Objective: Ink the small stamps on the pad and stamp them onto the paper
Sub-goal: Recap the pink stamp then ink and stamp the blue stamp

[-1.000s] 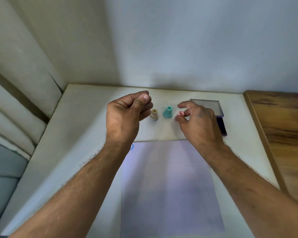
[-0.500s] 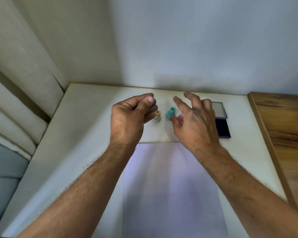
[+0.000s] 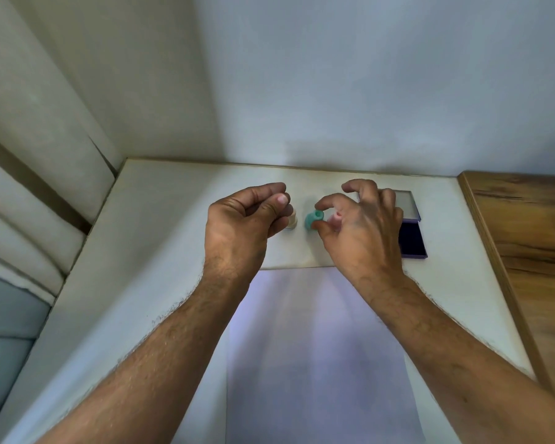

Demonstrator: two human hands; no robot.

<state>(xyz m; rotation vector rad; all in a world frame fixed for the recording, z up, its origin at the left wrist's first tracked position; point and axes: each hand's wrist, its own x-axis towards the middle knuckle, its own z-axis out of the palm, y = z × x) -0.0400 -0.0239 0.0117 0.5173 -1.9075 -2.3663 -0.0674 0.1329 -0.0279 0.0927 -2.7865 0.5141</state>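
Three small stamps stand in a row near the back of the white table [image 3: 161, 251]. My right hand [image 3: 362, 232] pinches the teal stamp [image 3: 311, 219] between thumb and index finger. A pink stamp [image 3: 336, 218] shows just right of it, mostly hidden by my fingers. The beige stamp [image 3: 293, 221] stands to the left, partly covered by my left hand [image 3: 244, 225], which hovers with fingers curled and nothing in them. The open dark ink pad [image 3: 412, 240] lies behind my right hand. The pale paper [image 3: 314, 347] lies in front, under my forearms.
The ink pad's grey lid [image 3: 404, 201] is folded back toward the wall. A wooden surface [image 3: 532, 245] adjoins the table on the right. White walls close off the back and left, and a cushioned edge [image 3: 23, 219] runs along the left.
My right hand moved left from its spread pose and closed thumb and index finger around the teal stamp. My left hand stayed curled beside the beige stamp.
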